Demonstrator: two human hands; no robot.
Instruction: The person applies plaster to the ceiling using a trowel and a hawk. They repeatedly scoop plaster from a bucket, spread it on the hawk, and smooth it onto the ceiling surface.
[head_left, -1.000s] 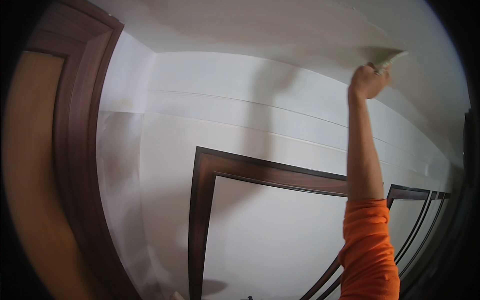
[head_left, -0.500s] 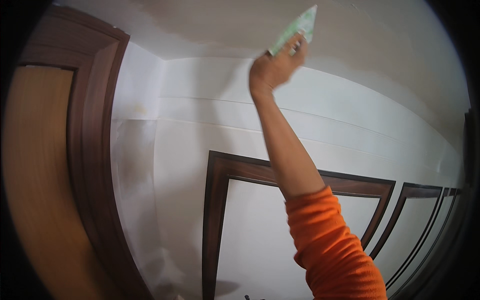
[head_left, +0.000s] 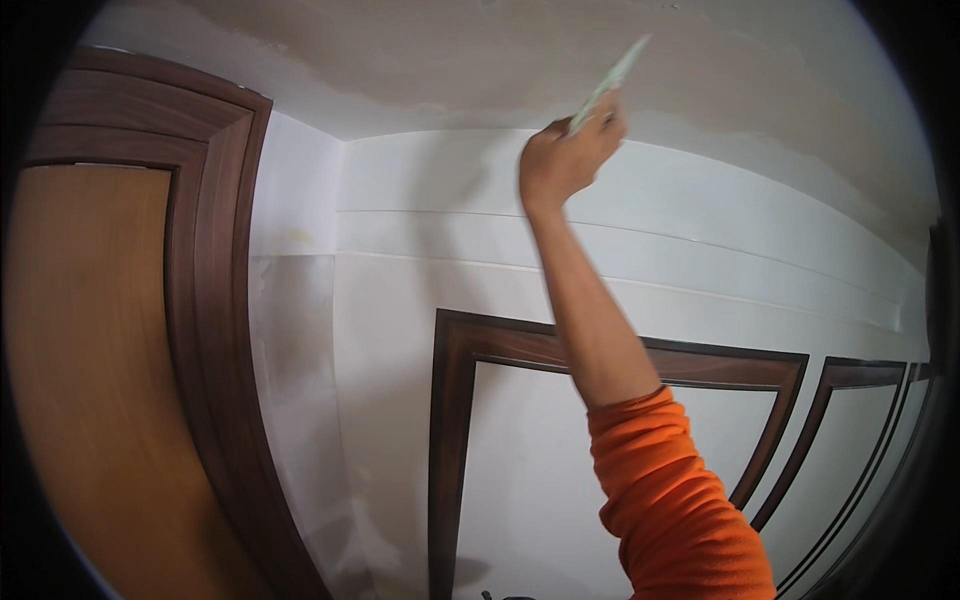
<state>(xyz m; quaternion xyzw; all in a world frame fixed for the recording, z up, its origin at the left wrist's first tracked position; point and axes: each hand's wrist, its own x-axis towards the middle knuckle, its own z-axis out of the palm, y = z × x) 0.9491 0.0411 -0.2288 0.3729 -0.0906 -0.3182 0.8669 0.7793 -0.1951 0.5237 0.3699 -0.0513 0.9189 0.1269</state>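
My right hand is raised high, its fingers closed around a flat, thin, green-and-white trowel-like plate. The plate is seen almost edge-on and tilts up to the right. Behind it is the ceiling, which has uneven brownish-grey patches of coating. Whether the plate touches the ceiling cannot be made out. My bare forearm rises from a pushed-up orange sleeve. The fingers hide part of the plate and how it is gripped. My left hand is out of the picture.
A dark brown door frame with a lighter wood door stands on the left. Ahead, the white wall carries dark wood panel mouldings. Grey patches mark the narrow wall beside the door frame.
The plate has turned from showing its broad face to nearly edge-on. My right hand sits slightly lower and further right in the picture; the whole view has shifted too.
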